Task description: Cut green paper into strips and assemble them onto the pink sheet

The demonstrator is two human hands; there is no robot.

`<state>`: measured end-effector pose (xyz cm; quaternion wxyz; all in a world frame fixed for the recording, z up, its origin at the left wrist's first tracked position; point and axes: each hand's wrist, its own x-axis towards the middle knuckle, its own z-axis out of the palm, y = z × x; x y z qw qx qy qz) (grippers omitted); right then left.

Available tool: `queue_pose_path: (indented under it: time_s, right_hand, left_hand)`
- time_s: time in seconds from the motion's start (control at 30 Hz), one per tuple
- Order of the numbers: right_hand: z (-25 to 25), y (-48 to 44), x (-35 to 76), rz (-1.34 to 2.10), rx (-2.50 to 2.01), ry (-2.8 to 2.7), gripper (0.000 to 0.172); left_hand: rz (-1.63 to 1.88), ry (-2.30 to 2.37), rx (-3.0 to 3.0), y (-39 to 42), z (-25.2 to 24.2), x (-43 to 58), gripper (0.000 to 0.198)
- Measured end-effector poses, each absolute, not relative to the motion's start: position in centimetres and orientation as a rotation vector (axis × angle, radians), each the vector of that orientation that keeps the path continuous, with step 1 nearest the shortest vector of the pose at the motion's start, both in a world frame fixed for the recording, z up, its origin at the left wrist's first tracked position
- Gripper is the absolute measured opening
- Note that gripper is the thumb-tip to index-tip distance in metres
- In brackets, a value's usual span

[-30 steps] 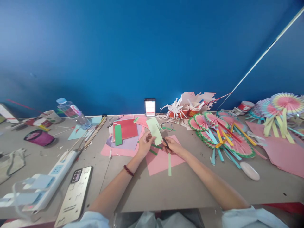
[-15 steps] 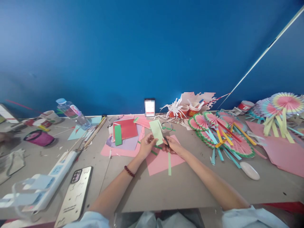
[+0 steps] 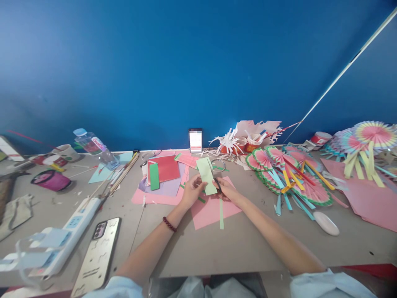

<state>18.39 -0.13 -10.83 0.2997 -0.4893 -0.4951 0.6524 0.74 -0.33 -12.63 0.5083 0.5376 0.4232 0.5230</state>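
My left hand [image 3: 192,189] is closed on a light green sheet of paper [image 3: 205,174], pinching its left edge between thumb and fingers. The sheet stands tilted above the table. My right hand [image 3: 226,189] is closed around black scissors [image 3: 218,184] at the sheet's right edge. Most of the scissors is hidden by the fingers. Under both hands lies pink paper [image 3: 203,217], with a narrow light green strip [image 3: 221,215] across it. Left of my hands, a dark green paper piece [image 3: 154,176] rests on a red sheet [image 3: 169,167].
Pleated paper fans [image 3: 288,165] and a white oval object [image 3: 326,223] lie to the right. On the left are a phone [image 3: 98,252], a power strip [image 3: 74,231], a water bottle [image 3: 99,149] and a hammer-like tool [image 3: 6,188]. A blue wall [image 3: 198,74] borders the back.
The light green sheet has shifted slightly down and right between my hands. At the far left edge, a blurred shape is gone and the hammer-like tool now shows there.
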Motion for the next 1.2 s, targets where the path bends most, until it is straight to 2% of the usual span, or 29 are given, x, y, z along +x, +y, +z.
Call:
queue_pose_path:
  time_s: [0.6,1.2]
  right_hand:
    - [-10.3,-0.3,18.3,1.708,-1.339,-1.313,0.051]
    - [-12.2,0.5,18.5,1.703,-1.316,-1.354,0.045]
  left_hand:
    - [1.27,1.028,1.296,-0.2,-12.9,0.7,0.045]
    - [1.232,1.07,1.32,-0.3,-12.6,0.6,0.043]
